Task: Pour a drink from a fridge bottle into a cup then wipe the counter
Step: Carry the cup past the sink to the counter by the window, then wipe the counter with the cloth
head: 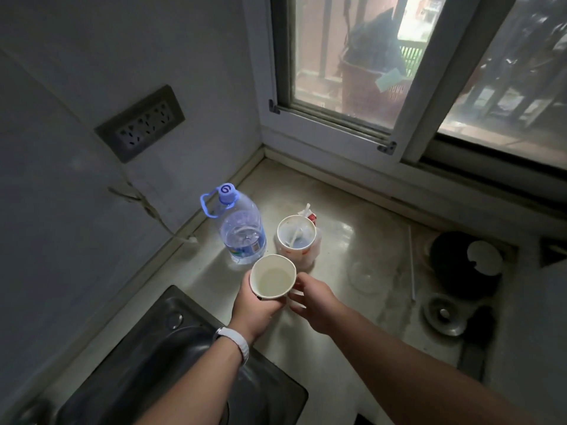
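The bench is a pale, glossy stone top set into a corner, with a wall on its left and a window sill along its back. A clear water bottle with a blue cap and handle stands upright on it near the left wall. Just beside the bottle, to its right, stands a white tub with a utensil inside. A thin straw lies flat farther right. A dark sink is sunk into the near left part, and a round metal strainer rests at the right.
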A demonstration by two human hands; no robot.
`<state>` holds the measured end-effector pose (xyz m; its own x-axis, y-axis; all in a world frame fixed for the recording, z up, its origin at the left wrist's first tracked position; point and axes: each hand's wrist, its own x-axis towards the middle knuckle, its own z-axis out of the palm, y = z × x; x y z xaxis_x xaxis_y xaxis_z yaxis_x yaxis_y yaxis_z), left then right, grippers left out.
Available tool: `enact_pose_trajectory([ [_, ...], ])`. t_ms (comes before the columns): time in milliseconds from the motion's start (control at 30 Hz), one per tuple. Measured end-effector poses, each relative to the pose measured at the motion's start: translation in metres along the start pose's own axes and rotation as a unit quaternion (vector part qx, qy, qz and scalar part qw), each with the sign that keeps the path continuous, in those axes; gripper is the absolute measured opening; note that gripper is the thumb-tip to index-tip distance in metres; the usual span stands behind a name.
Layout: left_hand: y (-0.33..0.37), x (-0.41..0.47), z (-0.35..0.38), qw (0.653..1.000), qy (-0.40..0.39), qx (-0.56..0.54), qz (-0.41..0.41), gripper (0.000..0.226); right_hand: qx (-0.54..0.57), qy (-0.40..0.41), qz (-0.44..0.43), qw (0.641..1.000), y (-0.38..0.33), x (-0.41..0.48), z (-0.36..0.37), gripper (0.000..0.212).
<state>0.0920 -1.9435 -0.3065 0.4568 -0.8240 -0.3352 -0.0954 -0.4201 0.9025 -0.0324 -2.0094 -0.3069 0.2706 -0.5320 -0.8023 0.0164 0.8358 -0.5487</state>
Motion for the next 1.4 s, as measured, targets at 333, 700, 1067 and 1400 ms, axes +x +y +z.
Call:
enact_pose_trajectory([
  [333, -0.016, 0.014, -0.005, 1.0, -0.012, -0.002, -0.009, 0.08, 0.023, -0.008, -0.011, 1.0, 0.006, 0.018, 0.005, 0.008],
  [700, -0.009, -0.013, -0.029, 0.996, -0.015, 0.048, -0.073, 0.072, -0.064, 0.031, -0.015, 0.997, 0.007, -0.005, -0.002, 0.017],
  [1067, 0.013, -0.117, -0.1, 0.98, 0.059, 0.189, 0.024, 0.051, -0.294, 0.072, -0.208, 0.93, 0.009, -0.088, -0.007, 0.018],
  [1400, -0.013, -0.238, -0.172, 0.909, 0.111, 0.399, 0.059, 0.057, -0.605, -0.046, -0.34, 0.719, 0.07, -0.175, 0.047, 0.026],
])
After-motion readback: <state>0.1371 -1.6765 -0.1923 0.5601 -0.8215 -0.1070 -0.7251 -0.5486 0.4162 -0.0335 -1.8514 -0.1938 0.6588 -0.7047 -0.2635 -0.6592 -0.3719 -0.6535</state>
